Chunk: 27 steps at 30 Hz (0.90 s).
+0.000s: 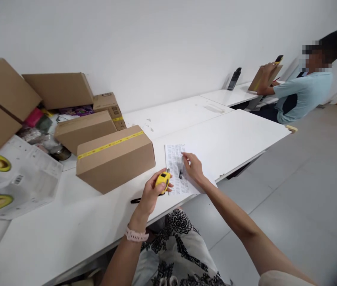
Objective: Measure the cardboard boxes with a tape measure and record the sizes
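1 tape meas. (162,180) held in L fingers (159,188); R fingers (188,156) nr pen (180,174), grip unclear.

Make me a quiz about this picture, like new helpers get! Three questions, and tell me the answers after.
1. True or false: the left hand is empty.

2. What is the right hand over?
A) a black bottle
B) printed paper
C) an avocado box

3. Fill in the blank: the strip along the top of the brown box nearest the paper is ____.

Key:
1. False; it holds a yellow tape measure.
2. B
3. yellow
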{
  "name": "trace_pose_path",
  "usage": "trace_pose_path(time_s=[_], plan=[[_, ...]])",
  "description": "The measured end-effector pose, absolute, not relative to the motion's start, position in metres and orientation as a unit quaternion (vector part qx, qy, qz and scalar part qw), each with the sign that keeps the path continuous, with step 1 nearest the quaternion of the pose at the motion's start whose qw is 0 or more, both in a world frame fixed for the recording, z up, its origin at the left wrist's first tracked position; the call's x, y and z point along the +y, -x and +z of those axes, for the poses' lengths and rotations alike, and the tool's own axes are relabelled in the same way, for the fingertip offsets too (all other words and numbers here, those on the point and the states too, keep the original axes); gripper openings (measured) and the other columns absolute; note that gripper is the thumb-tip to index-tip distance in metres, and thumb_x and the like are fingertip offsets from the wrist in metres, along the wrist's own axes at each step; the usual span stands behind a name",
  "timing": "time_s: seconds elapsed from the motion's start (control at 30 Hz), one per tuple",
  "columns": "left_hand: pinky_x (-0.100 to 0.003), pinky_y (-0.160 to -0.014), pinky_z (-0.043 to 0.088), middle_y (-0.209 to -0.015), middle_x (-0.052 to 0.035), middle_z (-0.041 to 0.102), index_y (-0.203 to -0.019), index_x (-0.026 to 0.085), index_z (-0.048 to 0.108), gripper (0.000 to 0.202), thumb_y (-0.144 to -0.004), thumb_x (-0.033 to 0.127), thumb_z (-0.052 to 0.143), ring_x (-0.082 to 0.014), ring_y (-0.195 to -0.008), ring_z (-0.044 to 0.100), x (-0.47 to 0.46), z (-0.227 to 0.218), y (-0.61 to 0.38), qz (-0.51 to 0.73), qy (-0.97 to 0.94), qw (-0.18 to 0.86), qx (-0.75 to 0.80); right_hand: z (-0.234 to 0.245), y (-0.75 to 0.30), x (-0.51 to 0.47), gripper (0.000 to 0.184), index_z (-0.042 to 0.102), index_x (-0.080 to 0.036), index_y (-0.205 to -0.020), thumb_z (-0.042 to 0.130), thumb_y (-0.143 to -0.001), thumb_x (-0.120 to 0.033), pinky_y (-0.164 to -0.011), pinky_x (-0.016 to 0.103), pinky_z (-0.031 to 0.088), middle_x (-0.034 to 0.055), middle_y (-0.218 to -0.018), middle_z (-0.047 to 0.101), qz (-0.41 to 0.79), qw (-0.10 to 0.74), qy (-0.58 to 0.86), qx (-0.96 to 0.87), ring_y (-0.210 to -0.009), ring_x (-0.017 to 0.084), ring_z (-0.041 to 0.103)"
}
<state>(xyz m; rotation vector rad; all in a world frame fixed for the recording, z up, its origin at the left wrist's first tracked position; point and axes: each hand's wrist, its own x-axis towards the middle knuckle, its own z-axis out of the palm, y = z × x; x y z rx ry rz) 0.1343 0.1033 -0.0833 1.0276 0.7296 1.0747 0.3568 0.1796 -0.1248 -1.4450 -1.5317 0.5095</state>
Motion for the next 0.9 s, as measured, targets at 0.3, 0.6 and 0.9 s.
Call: trace_pose_path(time_s=[0.3,0.6,0.9], plan=[[-0.027,-0.062,0.046,-0.103,-0.0073,0.069,-0.148,0.024,0.041,0.083,-0.074,0.031,0.079,-0.0156,-0.074,0.062,0.033,-0.043,-0.082,0.438,-0.548,0.606,0.376,-0.042,-0.277,0.097,0.034,0.070,-0.020,-0.081,0.076,-0.078,-0.053,-0.058,0.026,0.044,0.0013,-0.073,0.066,0.639,0.324,0.287,-0.636,-0.063,0.012,0.054],[-0.032,-0.078,0.050,-0.100,-0.0070,0.073,-0.139,0.019,0.054,0.070,-0.074,0.031,0.075,-0.0195,-0.081,0.066,0.005,-0.033,0.015,0.556,-0.526,0.463,0.446,0.006,-0.297,0.163,0.042,0.057,-0.021,-0.075,0.071,-0.080,-0.061,-0.064,0.030,0.051,0.0038,-0.077,0.065,0.483,0.519,0.365,-0.603,-0.074,0.016,0.061],[-0.032,-0.088,0.049,-0.096,-0.0036,0.073,-0.134,0.020,0.059,0.068,-0.070,0.037,0.076,-0.0214,-0.089,0.068,0.073,0.025,0.073,0.630,-0.545,0.318,0.452,0.030,-0.253,0.242,0.049,0.049,-0.021,-0.076,0.057,-0.089,-0.068,-0.089,0.035,0.051,0.0019,-0.081,0.064,0.389,0.550,0.376,-0.637,-0.088,0.017,0.063]])
